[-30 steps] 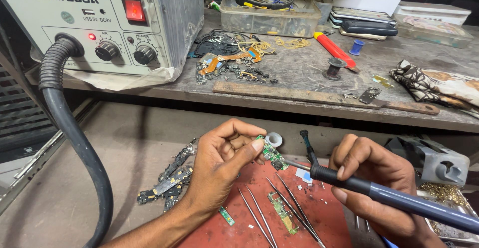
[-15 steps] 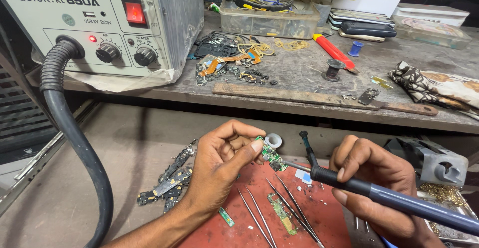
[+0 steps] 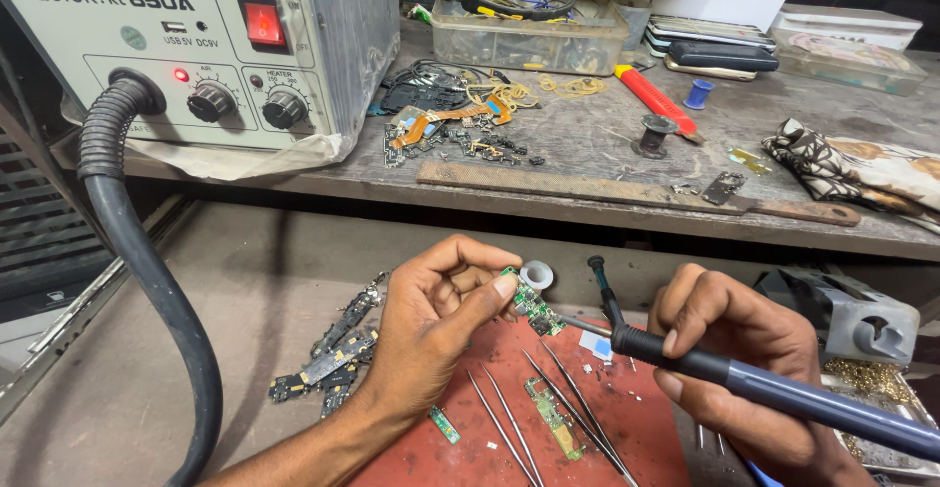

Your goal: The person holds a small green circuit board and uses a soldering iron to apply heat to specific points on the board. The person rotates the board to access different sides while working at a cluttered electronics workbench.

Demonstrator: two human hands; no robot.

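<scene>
Over the red mat [image 3: 646, 438], left hand [image 3: 431, 325] pinches a circuit board [image 3: 537, 307] (green), right hand [image 3: 744, 360] grips the soldering iron [image 3: 783, 394].

A small green circuit board [image 3: 534, 308], studded with tiny components, is held tilted above a red work mat, pinched at one end and raised clear of the surface. A soldering iron [image 3: 783, 396] with a dark blue-grey handle is gripped like a pen, its slim metal tip brought in from the right until it sits just at the board's lower edge. The iron's handle is angled away toward the lower right corner, where it is cut off by the frame.
</scene>
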